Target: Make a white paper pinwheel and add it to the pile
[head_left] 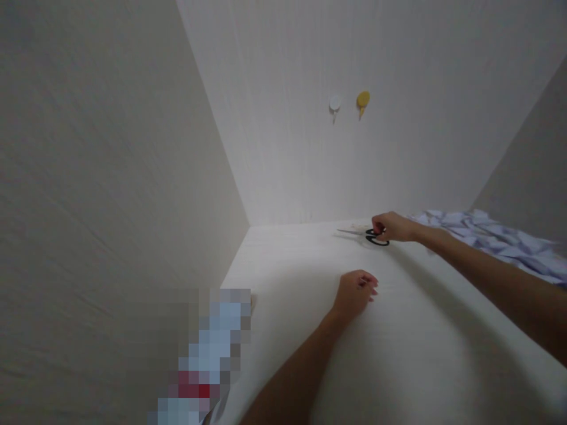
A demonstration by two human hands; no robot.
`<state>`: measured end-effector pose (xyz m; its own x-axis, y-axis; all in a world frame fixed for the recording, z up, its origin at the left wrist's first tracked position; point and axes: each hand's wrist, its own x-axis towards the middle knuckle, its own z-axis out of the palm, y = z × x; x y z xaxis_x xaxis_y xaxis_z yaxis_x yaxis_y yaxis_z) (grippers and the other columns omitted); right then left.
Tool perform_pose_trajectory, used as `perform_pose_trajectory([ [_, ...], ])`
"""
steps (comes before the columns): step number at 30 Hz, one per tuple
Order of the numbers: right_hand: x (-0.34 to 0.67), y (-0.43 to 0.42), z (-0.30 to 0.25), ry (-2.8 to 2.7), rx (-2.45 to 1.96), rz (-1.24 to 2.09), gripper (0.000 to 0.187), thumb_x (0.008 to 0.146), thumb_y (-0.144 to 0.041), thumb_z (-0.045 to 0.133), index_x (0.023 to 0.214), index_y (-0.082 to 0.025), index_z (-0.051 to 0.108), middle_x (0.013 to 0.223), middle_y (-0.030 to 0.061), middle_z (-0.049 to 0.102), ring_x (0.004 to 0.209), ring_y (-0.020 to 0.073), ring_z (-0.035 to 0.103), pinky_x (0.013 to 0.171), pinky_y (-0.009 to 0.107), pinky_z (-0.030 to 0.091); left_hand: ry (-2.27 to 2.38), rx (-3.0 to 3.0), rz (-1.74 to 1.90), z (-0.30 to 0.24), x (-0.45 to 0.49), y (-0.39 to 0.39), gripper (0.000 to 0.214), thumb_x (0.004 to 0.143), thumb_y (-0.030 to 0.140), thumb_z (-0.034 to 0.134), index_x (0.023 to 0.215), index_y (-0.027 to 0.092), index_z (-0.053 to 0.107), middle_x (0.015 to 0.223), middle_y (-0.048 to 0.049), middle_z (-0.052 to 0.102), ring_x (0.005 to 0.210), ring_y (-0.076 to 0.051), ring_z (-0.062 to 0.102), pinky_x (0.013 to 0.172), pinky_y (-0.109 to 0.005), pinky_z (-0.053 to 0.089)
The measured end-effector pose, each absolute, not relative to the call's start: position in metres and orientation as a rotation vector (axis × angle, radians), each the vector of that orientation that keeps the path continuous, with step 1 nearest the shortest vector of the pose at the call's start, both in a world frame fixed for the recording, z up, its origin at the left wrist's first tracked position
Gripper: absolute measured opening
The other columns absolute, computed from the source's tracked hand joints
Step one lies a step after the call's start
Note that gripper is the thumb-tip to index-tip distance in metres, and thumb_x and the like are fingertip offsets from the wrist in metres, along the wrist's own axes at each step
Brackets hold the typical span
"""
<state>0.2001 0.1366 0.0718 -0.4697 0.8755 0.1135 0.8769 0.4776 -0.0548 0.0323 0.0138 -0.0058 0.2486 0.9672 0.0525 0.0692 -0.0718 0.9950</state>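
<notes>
A pair of scissors [370, 235] with black handles lies on the white table [416, 354] near the back wall, blades pointing left. My right hand [393, 226] reaches out to it, fingers closed around the black handles. My left hand [357, 292] rests on the table nearer to me, fingers curled loosely under, with nothing visible in it.
A heap of pale lilac paper pieces [500, 242] lies at the back right. Two wall hooks, one white [335, 105] and one yellow [362, 101], are stuck on the back wall. Walls close in on the left and right. A blurred-out patch sits at lower left.
</notes>
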Motion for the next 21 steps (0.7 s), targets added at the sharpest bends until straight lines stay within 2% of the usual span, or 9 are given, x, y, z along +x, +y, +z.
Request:
perform_pose_trajectory([
  [9,0.149,0.187,0.054,-2.665,-1.45,-0.044,0.003,0.058,-0.015,0.054,0.059,-0.017,0.051,0.058,0.0011,0.055,0.054,0.0119,0.048,0.048,0.021,0.03,1.053,1.416,0.982,-0.012,0.034,0.017,0.011,0.066,0.012,0.045,0.065,0.011,0.055,0.054,0.0011,0.05,0.047,-0.005,0.049,0.042,-0.013,0.04],
  [21,0.143,0.199,0.044,-2.686,-1.452,-0.078,0.007,0.059,-0.016,0.054,0.058,-0.018,0.047,0.057,0.0006,0.052,0.053,0.0111,0.045,0.047,0.021,0.027,1.07,1.423,0.978,-0.015,0.035,0.018,0.015,0.066,0.013,0.044,0.069,0.011,0.058,0.055,0.0005,0.051,0.046,-0.005,0.048,0.041,-0.014,0.039],
])
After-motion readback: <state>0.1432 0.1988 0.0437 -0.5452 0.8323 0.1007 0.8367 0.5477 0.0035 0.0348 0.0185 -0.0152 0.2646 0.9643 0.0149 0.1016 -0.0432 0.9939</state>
